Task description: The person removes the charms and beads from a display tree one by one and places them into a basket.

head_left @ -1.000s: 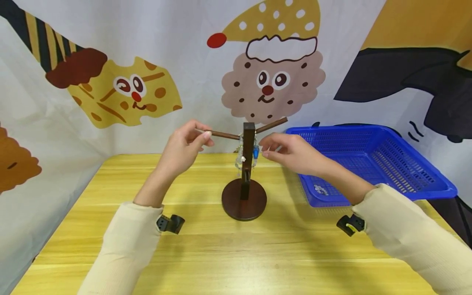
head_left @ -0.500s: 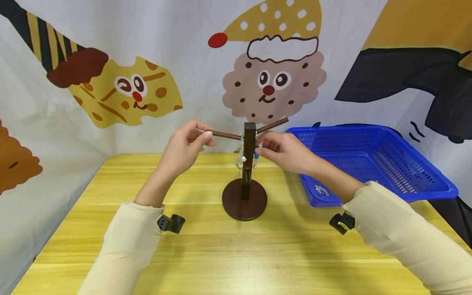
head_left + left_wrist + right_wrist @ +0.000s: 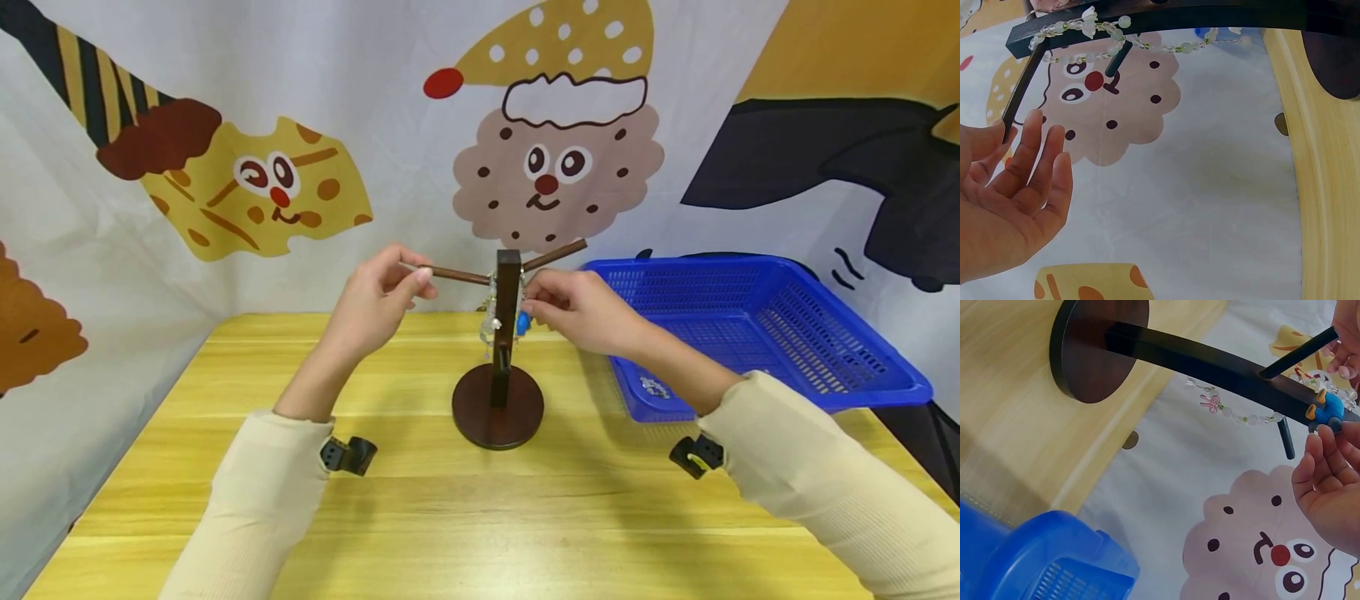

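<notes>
Left hand [image 3: 378,296]: grip pinches left peg [image 3: 461,274] of dark stand [image 3: 498,417]. Right hand [image 3: 588,310]: narrow grip, pinching blue charm [image 3: 523,324] just right of the post. Only right wrist view shows charm's orange parts [image 3: 1321,396] and a pink charm [image 3: 1210,404].

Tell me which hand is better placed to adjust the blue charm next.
Right, most likely: the right hand is at the blue charm, on the same side of the dark post. The left hand is across the post, pinching the end of a wooden peg.
</notes>
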The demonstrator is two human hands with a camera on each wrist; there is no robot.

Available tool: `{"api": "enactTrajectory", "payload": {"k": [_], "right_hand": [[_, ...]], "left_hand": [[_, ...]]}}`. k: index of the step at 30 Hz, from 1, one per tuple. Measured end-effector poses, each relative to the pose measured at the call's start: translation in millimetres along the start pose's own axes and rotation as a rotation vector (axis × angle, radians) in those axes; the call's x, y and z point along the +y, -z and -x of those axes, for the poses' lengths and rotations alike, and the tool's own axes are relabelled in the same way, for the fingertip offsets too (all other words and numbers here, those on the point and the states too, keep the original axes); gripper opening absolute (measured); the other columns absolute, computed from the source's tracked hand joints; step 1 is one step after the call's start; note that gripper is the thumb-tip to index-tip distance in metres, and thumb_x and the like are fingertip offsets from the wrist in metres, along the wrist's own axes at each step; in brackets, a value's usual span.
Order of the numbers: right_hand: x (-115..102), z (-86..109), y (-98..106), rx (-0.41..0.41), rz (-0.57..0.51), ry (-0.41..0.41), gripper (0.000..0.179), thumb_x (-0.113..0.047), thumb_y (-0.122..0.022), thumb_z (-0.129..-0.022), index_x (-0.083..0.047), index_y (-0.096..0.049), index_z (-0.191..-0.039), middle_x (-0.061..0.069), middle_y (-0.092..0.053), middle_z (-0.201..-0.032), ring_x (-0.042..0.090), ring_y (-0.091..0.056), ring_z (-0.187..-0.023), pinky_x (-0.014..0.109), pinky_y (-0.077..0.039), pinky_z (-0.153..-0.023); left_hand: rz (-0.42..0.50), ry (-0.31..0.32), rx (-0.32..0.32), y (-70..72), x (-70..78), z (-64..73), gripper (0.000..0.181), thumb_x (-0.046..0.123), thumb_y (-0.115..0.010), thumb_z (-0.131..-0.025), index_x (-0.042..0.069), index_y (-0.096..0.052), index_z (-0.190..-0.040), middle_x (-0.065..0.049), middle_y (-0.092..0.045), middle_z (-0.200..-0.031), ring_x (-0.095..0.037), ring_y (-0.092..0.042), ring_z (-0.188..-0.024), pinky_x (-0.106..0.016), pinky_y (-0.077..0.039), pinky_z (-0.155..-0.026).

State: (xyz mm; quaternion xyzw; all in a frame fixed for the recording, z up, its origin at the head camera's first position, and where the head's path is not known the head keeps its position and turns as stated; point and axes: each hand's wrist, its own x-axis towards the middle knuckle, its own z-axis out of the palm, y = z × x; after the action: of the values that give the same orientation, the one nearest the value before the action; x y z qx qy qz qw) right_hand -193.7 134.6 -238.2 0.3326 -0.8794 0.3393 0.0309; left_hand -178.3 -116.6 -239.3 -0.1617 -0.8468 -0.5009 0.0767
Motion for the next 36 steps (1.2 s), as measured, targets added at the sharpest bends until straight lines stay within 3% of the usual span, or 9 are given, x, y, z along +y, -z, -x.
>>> {"api": "enactTrajectory", "payload": {"k": [27,36], "right_hand": [[7,14.0,21,0.04,0.001,-0.013,0.008,-0.009,-0.058,-0.09,-0.007,-0.064,-0.086,-0.001,-0.058,-0.069,0.013,-0.053,-0.064,0.029,-0.044,-0.059],[10,18.4,28,0.036,0.005,-0.009,0.009,-0.01,-0.057,-0.091,-0.008,-0.064,-0.087,-0.003,-0.061,-0.068,0.013,-0.057,-0.061,0.027,-0.046,-0.055]], "left_hand": [[-0.005,0.019,-0.007,-0.7,1.5,0.0,0.02,0.019,-0.047,-0.096,0.006,-0.055,-0.109,-0.011,-0.063,-0.086,-0.02,-0.059,-0.085,-0.04,-0.049,-0.077],[-0.001,0.009,-0.007,-0.5,1.0,0.1,0.02,0.019,-0.047,-0.096,0.005,-0.055,-0.109,-0.011,-0.063,-0.086,-0.02,-0.06,-0.086,-0.038,-0.049,-0.077]]}}
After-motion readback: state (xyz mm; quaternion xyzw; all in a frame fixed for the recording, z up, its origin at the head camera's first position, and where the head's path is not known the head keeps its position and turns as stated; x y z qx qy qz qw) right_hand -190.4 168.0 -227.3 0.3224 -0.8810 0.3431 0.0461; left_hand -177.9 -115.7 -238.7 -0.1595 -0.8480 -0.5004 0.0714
